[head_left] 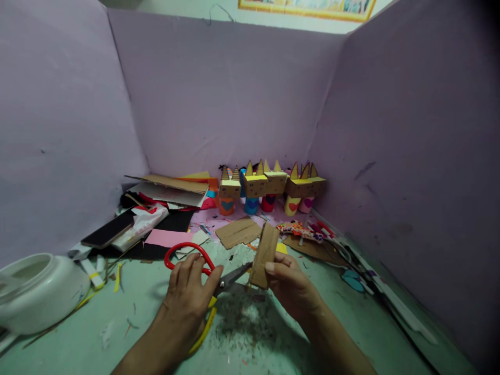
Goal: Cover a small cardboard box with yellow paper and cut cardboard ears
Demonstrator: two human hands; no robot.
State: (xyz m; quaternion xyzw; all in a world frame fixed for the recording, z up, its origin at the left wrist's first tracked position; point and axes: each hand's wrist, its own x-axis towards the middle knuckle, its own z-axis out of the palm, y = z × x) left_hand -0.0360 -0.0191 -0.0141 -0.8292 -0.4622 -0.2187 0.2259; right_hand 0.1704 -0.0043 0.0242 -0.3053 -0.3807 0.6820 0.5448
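My left hand [189, 291] is wrapped round a pair of scissors [230, 278] with one red and one yellow handle. Their blades are parted and point right, toward a narrow folded strip of brown cardboard [264, 255]. That strip is pinched upright between the thumb and fingers of my right hand [291, 284]. The upper blade's tip is close to the strip's left edge; whether it touches, I cannot tell. Behind the strip, a flat cardboard piece [238, 232] lies on the green table [156, 323].
Several cardboard animal figures [255, 187] with pointed horns stand along the back. Stacked cardboard [172, 190] and a pink sheet [167, 238] lie at the left, behind a white pot [42, 294]. Patterned scraps [299, 229] and a dark cable [390, 310] lie right. Purple walls [234, 94] enclose three sides.
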